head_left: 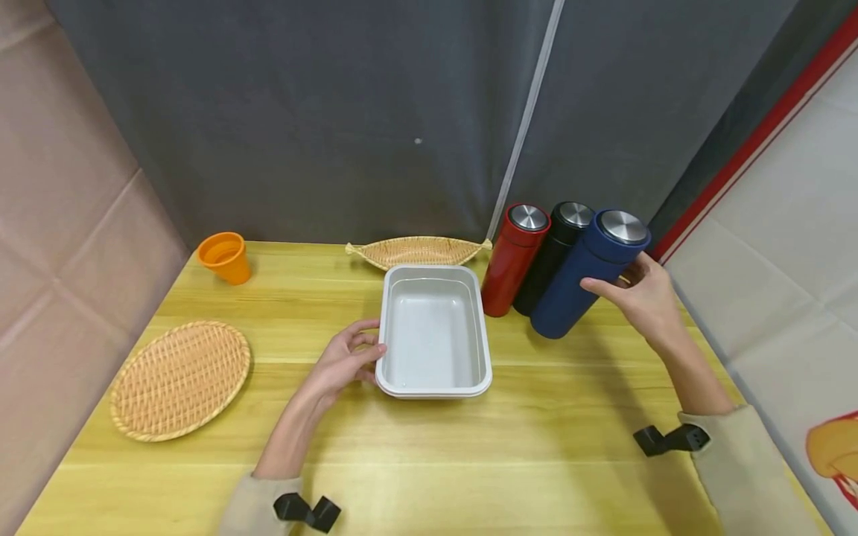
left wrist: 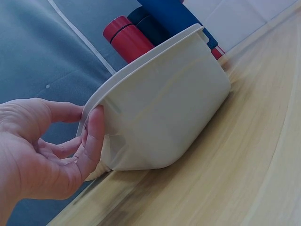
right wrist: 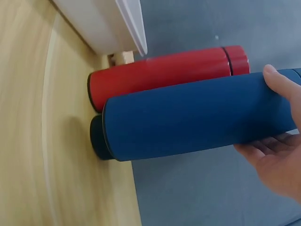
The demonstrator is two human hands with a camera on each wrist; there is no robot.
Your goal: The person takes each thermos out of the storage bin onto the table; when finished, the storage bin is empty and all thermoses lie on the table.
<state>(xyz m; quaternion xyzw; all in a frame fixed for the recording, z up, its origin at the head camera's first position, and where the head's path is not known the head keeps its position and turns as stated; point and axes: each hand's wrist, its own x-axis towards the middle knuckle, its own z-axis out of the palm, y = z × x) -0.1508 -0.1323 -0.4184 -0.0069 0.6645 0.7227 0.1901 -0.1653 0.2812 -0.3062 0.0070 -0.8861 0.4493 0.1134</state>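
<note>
In the head view, my right hand (head_left: 640, 298) grips a blue thermos bottle (head_left: 582, 275) with a steel lid, thumb on its near side. In the right wrist view, the base of the blue bottle (right wrist: 188, 117) appears slightly raised from the tabletop. A black thermos bottle (head_left: 553, 257) and a red one (head_left: 512, 264) stand just left of it. At the left edge of a light grey rectangular basin (head_left: 434, 335), my left hand (head_left: 348, 353) pinches the rim. The left wrist view shows the fingers around the rim of this basin (left wrist: 160, 108), whose inside holds nothing.
Behind the basin lies a boat-shaped woven basket (head_left: 415, 249). On the left are an orange cup (head_left: 225, 257) and an oval woven tray (head_left: 181, 381). A dark grey curtain (head_left: 302, 119) closes off the back, and a white panel (head_left: 771, 260) borders the right side.
</note>
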